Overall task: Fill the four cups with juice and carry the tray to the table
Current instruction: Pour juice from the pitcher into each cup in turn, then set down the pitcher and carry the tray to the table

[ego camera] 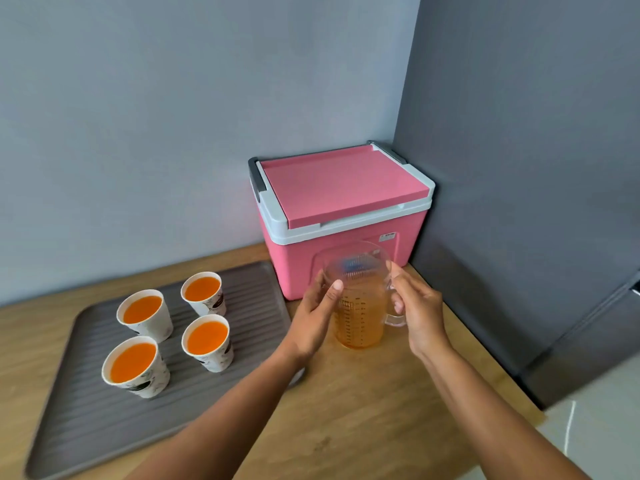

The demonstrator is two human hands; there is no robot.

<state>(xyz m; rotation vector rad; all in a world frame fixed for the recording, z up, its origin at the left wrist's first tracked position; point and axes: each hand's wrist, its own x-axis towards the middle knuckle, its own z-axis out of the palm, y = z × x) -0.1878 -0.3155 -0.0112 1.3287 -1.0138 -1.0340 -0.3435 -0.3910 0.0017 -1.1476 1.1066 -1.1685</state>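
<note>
1. Tray [86,420], grey and ribbed, lies on the wooden surface [363,410] at left, beside the pink cooler [341,188].
2. Jug [358,306], clear and part-full of juice, stands before the cooler; left hand [313,318] wraps its side, right hand [420,306] closes fingers [398,304] on the handle.
3. Four cups [207,341] on the tray hold orange juice.

Grey walls [173,116], seemingly wooden counter [363,410]

A wooden counter [363,410] carries a grey ridged tray [86,420], a pink cooler [343,216] and a clear jug [360,306]
</note>
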